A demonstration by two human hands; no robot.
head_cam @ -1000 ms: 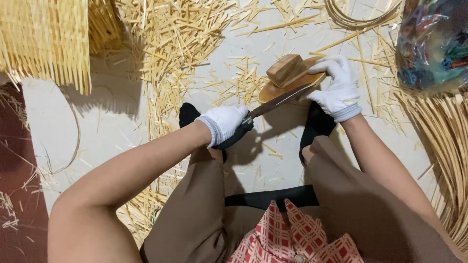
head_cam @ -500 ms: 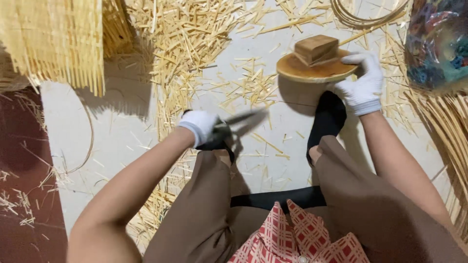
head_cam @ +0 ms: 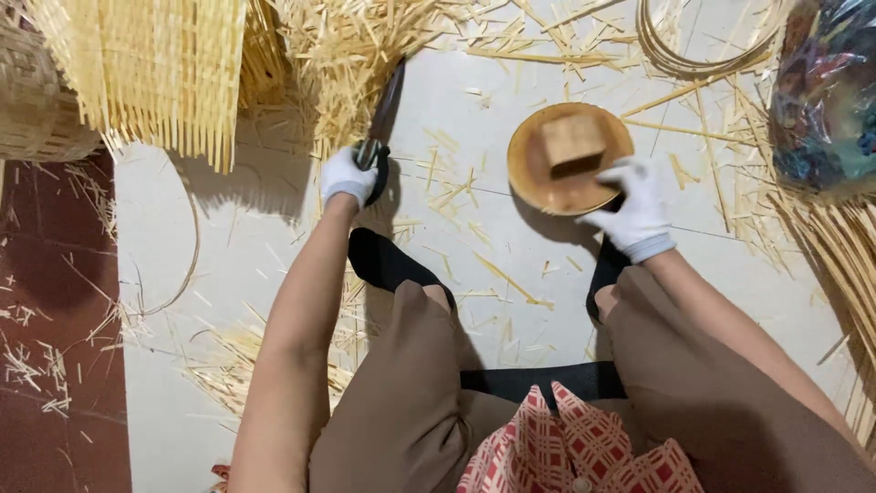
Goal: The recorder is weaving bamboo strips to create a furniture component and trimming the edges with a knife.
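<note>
Bamboo chips lay all around us. Our left hand (head_cam: 348,176) gripped the knife (head_cam: 383,114), fingers curled tight round its handle, blade pointing away into the splinters (head_cam: 365,46). Our right hand (head_cam: 636,208) pinched the near rim of the round board (head_cam: 547,178); one block (head_cam: 573,141) sat on it, uncut. We counted one knife, one board, one block; splitting seemed paused, with work left.

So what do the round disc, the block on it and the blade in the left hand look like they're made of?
The round disc looks like wood, smooth and orange-brown with a slight sheen. The block on it looks like paler raw wood, matte, with faint grain. The blade in the left hand reads as dark metal, thin and dull, though the look leaves it open. The right hand grips the disc's edge.
</note>
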